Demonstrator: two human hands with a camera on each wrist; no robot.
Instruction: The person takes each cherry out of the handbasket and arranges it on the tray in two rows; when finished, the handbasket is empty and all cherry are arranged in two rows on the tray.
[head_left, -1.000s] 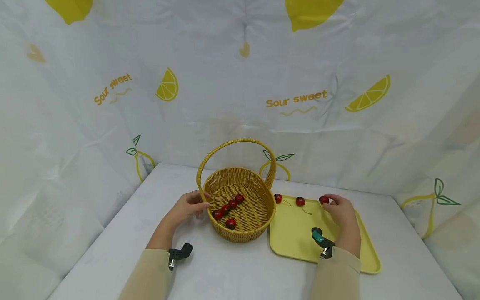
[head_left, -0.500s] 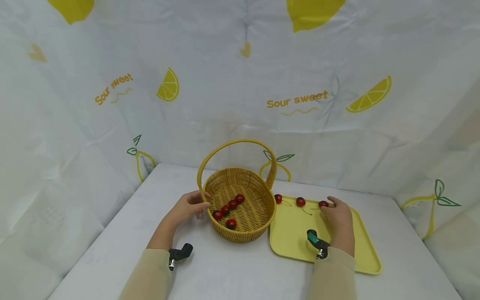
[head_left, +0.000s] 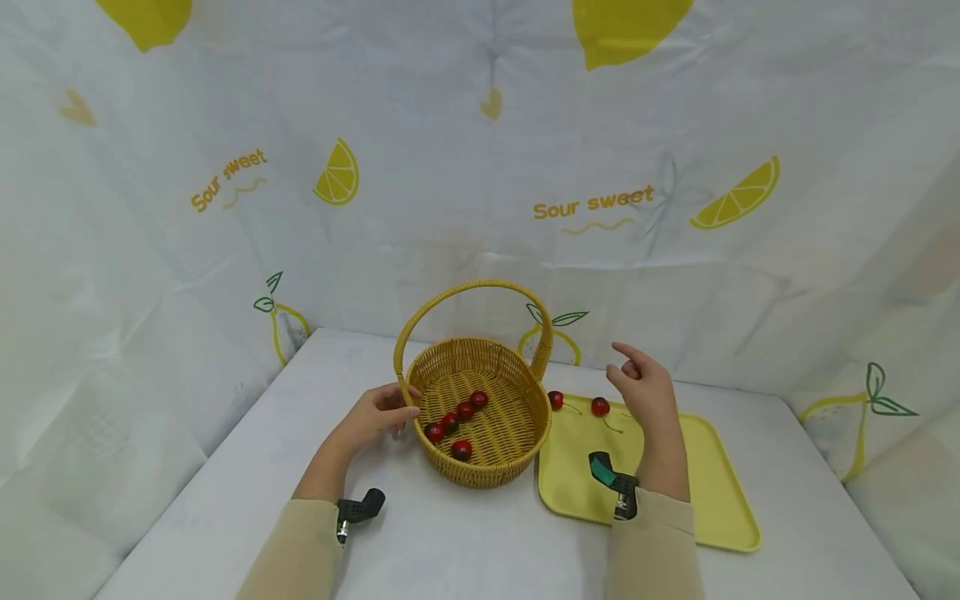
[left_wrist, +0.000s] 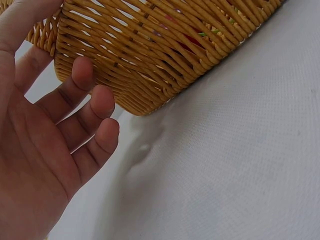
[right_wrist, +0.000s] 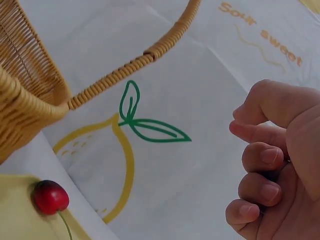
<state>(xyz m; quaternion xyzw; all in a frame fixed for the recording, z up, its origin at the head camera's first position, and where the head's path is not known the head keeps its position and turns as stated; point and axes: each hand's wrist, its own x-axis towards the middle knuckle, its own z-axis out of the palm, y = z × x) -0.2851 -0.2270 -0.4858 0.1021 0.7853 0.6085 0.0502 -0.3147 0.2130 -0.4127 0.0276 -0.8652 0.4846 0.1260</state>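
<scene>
My left hand (head_left: 381, 410) holds the near left side of a round wicker basket (head_left: 476, 477), with thumb and forefinger at the rim by the handle. Its other fingers (left_wrist: 102, 100) are loosely bent beside the woven wall. Inside the basket lie several red cherries (head_left: 462, 450), most of them in a slanting row. My right hand (head_left: 647, 390) is raised over the far part of a yellow tray (head_left: 720, 492). Its forefinger and thumb stand apart, nothing shows between them, and the other fingers curl loosely. Two stemmed cherries, a left one (head_left: 555, 400) and a middle one (head_left: 600, 407), lie along the tray's far edge.
The basket's tall arched handle (head_left: 480, 283) rises above its rim. The tray stands close against the basket's right side on a white table (head_left: 450, 542). A white lemon-print cloth (head_left: 450, 183) hangs behind the table and at its sides.
My right hand first pinched the right-hand cherry, lowered it and let go, then rose and moved left; the hand now hides that spot. My left hand and the basket have stayed put.
</scene>
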